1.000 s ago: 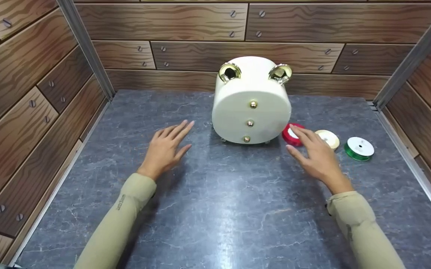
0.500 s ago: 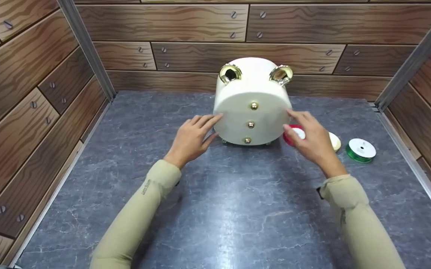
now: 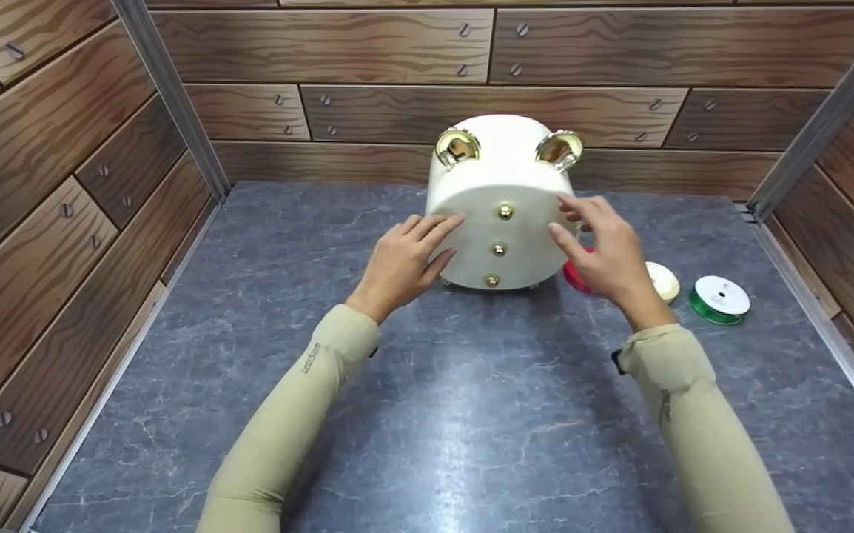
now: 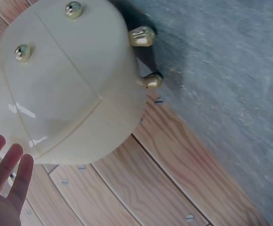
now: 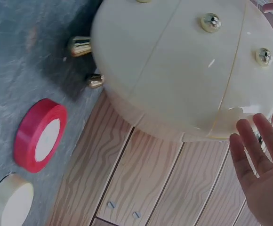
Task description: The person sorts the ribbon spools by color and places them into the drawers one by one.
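A cream-white rounded box [image 3: 505, 170] with three drawer fronts, round gold knobs [image 3: 505, 212] down the middle and two gold ear shapes on top stands near the back wall. My left hand [image 3: 408, 255] overlaps the left side of its front in the head view, fingers extended. On the other side my right hand [image 3: 604, 248] is raised by the right edge, fingers spread and slightly bent. Neither hand holds anything. The left wrist view shows the left fingertips [image 4: 26, 165] beside the box's curved upper edge, and the right wrist view shows the right fingers [image 5: 263, 136] there too.
To the right of the box lie ribbon spools: a red one [image 3: 577, 278], partly hidden behind the right hand, a cream one [image 3: 662, 283] and a green one [image 3: 720, 300]. The box rests on short gold feet [image 4: 151, 81]. Wood-print walls [image 3: 397, 111] enclose the grey marbled table [image 3: 471, 414].
Both hands have moved inward and forward, from apart on either side to the front of the box. The box and the spools have stayed put.
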Available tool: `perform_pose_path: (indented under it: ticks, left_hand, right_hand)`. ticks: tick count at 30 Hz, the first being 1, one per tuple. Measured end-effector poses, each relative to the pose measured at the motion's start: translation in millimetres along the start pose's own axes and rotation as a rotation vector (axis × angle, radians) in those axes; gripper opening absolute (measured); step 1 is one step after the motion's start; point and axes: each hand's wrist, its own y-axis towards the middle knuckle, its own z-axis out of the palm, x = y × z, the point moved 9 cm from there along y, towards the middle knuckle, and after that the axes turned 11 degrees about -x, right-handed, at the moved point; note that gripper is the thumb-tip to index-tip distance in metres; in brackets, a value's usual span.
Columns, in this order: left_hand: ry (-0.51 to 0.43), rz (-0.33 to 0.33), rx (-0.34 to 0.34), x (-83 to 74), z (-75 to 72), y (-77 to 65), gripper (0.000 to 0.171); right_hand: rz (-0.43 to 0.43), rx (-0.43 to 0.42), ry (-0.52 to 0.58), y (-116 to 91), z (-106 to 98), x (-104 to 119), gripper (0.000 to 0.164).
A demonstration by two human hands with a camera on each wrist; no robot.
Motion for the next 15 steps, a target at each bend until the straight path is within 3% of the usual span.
perform_pose_path:
  ticks: [7,15]
  left_hand:
    - [-0.055,-0.002,-0.007,-8.0,8.2,9.3,0.046]
    - [-0.088,0.000,-0.019,-13.0,15.2,19.8,0.042]
  right_hand:
    - [0.004,-0.132,0.070,31.4,-12.5,5.8,0.041]
    - [0.024,-0.133,0.065,55.3,-10.8,9.4,0.041]
